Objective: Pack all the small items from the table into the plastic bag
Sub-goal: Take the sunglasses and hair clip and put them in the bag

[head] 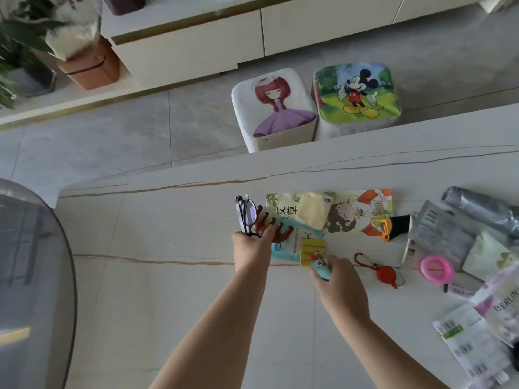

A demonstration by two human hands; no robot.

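Observation:
My left hand (251, 248) grips dark-framed glasses (246, 213) together with a brown antler-shaped piece (280, 233). To its right, my right hand (341, 284) is closed on a small teal figure (320, 267). Between the hands lie a teal packet (297, 237) and a yellow pack (313, 249) on top of it. Behind them a flat cartoon-printed plastic bag (362, 211) lies on the table with a pale yellow packet (311, 210) on or in it. A red key reel with a carabiner (386, 273) rests just right of my right hand.
Right side of the white table (168, 276): an orange-and-black cutter (396, 227), a silver pouch (441, 231), a grey roll of bags (480, 204), a pink round item (436, 269), a "BERLIN" pouch (502, 304), a labelled white packet (471, 346). Two stools (280, 108) stand beyond the far edge.

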